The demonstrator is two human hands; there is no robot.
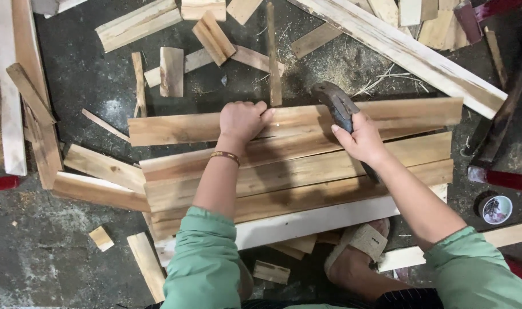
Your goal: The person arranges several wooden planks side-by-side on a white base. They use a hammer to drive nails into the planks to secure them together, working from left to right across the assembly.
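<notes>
Centre of the frame: the left hand [242, 120] is down on the top plank [175, 127], fingers curled over its far edge and pressed together, pinning it in place. The right hand [361, 139] is wrapped tight around the dark handle of a hammer [336, 106] — its head points to the upper left, hovering just above the same plank, right of the left hand. That plank lies farthest of a row of planks [295, 171] laid side by side on the dark floor [83, 80], with a white board [306, 222] nearest the person. A sandalled foot [358, 243] rests at the white board's near edge, lower centre. Offcuts [212, 37] are scattered across the top of the frame — a small round tin [496, 209] sits at the right.
</notes>
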